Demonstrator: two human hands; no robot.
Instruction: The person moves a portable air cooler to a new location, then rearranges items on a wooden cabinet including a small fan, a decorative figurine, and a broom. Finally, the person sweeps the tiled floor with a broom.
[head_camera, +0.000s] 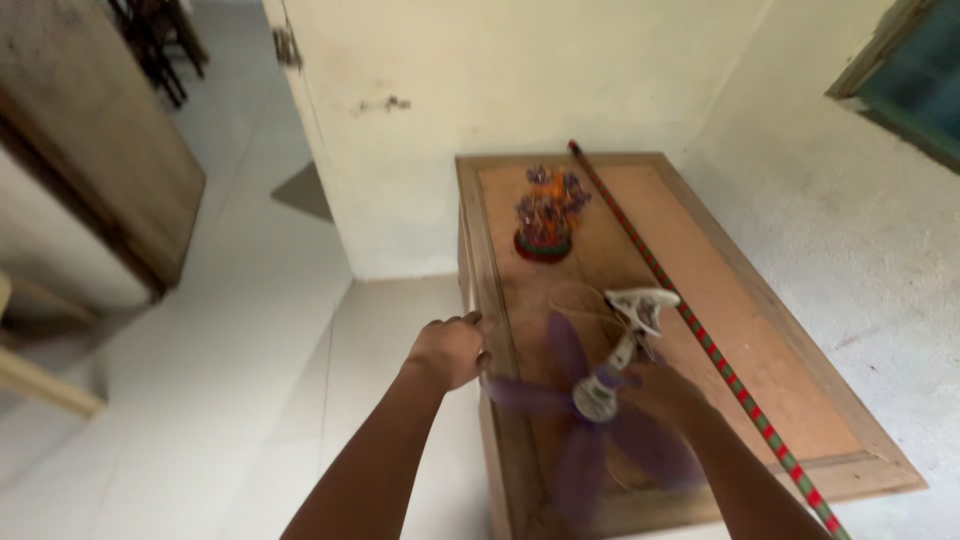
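My left hand (452, 348) rests with curled fingers on the left edge of a wooden table (790, 345). My right hand (662, 390) grips a small fan (605, 385) with translucent purple blades and a white motor body, held just above the tabletop. The blades are blurred and spread toward me. The fan's white base (642, 303) points away from me. A long pole with red and green stripes (700, 335) lies diagonally across the table, just right of the fan.
A small ornament with purple and orange flowers on a red base (547, 218) stands at the table's far end. The table sits in a corner of white walls. A window frame (905, 75) is at upper right. Pale tiled floor (250, 330) lies left, with wooden furniture (95, 150) beyond.
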